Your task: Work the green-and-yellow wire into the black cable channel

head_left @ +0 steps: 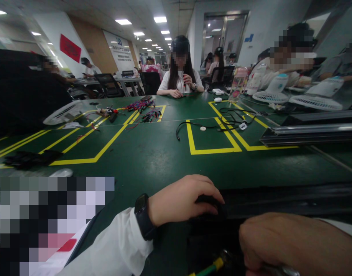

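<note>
My left hand (183,199), with a black watch (143,216) on its wrist and a white sleeve, lies curled over a black object (210,201) at the near edge of the green table (153,153). My right hand (282,239) is closed at the lower right on a thin metal tool (279,269) that is mostly hidden. A yellow-green wire (212,266) with a yellow end runs just left of it. What the black object is cannot be made out.
Yellow tape marks boxes (213,149) on the table. A black cable (210,124) and coloured wires (144,111) lie mid-table. Black metal rails (308,134) run along the right. Desk fans (63,113) stand at left and right. A person sits opposite; others sit around.
</note>
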`<state>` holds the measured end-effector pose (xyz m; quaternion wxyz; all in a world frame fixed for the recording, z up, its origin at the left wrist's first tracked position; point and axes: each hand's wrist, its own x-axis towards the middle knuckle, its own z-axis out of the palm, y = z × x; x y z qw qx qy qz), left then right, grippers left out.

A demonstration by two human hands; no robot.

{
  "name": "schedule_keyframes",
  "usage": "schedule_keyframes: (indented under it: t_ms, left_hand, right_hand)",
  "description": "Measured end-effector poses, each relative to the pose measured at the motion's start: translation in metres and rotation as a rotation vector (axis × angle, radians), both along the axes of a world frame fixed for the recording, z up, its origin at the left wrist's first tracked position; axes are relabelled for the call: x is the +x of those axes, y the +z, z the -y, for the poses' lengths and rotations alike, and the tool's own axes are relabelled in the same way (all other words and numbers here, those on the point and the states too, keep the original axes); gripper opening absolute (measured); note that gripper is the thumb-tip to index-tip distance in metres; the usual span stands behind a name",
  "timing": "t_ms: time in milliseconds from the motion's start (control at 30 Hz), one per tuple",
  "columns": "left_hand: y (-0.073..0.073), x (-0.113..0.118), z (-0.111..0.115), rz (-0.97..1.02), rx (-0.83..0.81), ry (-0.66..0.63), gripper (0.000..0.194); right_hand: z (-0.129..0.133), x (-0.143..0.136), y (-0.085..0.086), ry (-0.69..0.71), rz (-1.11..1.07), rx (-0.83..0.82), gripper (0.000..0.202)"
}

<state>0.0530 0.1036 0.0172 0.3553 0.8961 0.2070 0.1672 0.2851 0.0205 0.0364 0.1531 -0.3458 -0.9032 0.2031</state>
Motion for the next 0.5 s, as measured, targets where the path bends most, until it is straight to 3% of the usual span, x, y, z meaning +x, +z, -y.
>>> schedule_keyframes:
  t_ms: [133, 267, 433, 500]
  left_hand:
    - [0.001, 0.0, 0.0, -0.006, -0.002, 0.01, 0.043]
    - [0.002, 0.0, -0.001, 0.001, -0.008, -0.015, 0.022]
    - [0.002, 0.0, -0.002, -0.001, -0.006, -0.014, 0.037]
    - [0.001, 0.0, -0.002, -0.001, -0.007, -0.016, 0.033]
  right_hand:
    - [-0.007, 0.003, 0.009, 0.064, 0.042, -0.052, 0.022]
    - [-0.014, 0.002, 0.012, 0.069, 0.03, -0.028, 0.025]
    - [-0.018, 0.001, 0.015, 0.086, 0.063, -0.068, 0.03]
    - [-0.017, 0.001, 0.018, 0.068, 0.094, -0.088, 0.032]
